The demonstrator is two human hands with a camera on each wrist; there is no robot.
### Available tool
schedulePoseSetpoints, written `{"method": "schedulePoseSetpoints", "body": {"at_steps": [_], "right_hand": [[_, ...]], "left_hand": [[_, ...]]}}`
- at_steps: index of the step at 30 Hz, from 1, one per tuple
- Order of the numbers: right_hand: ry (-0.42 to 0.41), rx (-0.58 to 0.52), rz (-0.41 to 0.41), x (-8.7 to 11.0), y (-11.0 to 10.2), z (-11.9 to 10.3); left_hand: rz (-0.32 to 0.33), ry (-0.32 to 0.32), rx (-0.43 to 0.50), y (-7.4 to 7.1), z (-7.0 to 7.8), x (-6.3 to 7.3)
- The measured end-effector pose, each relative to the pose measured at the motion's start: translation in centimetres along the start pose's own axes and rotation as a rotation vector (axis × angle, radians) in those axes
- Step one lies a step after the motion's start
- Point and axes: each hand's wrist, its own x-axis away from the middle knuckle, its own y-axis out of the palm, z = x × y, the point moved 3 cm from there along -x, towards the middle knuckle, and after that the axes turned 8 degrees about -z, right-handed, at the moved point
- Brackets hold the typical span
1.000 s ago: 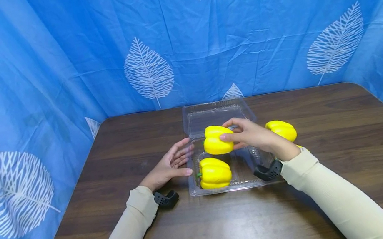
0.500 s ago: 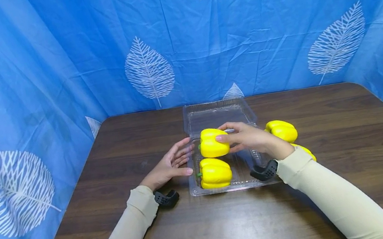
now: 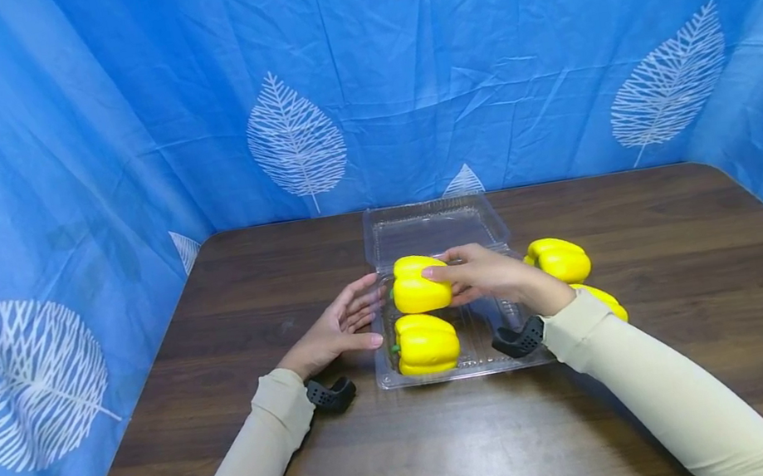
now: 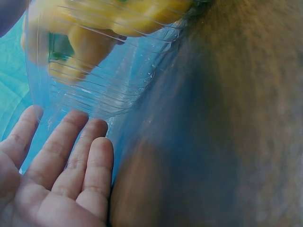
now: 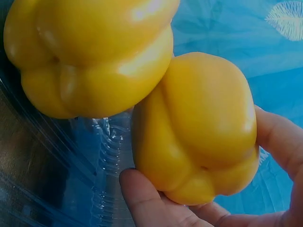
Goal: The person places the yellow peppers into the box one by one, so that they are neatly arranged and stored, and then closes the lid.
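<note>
My right hand (image 3: 497, 273) grips a yellow bell pepper (image 3: 415, 283) over the back left part of a clear plastic clamshell container (image 3: 482, 343). In the right wrist view, thumb and fingers stand on opposite sides of that pepper (image 5: 203, 127), whose side meets another pepper (image 5: 90, 61). This second bell pepper (image 3: 428, 342) sits in the container's front left, green stem to the left. Beside the container's left wall rests my left hand (image 3: 337, 334), fingers extended. The left wrist view has its fingertips (image 4: 73, 118) right at the ribbed clear wall (image 4: 109, 94).
The container's lid (image 3: 429, 232) lies folded back behind it. Two more yellow peppers are on the wooden table (image 3: 463, 452) to the right, one farther back (image 3: 561, 260) and one (image 3: 605, 303) partly behind the right sleeve. A blue leaf-print curtain (image 3: 507, 40) surrounds the table.
My right hand has carried its pepper left, into line behind the front pepper. The near pepper on the right now shows more beyond the sleeve. My left hand has stayed in place.
</note>
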Motion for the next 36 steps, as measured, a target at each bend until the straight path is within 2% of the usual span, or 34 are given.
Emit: {"method": "schedulePoseSetpoints", "body": {"at_steps": [8,17,24,29,36], "right_hand": [[0.040,0.027,0.016,-0.2,0.1,-0.1],[0.072,-0.045,-0.002,-0.8,0.2,0.4],[0.101,-0.063,-0.020,-1.3,0.6,0.6],[0.122,-0.037,-0.013,-1.5,0.6,0.6],[0.157,0.063,0.017,-1.8,1.2,0.2]], "left_hand": [[-0.002,0.002,-0.009,0.0,0.0,0.0],[-0.011,0.006,-0.006,0.0,0.2,0.1],[-0.006,-0.019,0.013,0.1,0.1,0.1],[-0.005,-0.024,0.007,0.1,0.2,0.0],[0.015,-0.049,-0.003,0.1,0.3,0.0]]}}
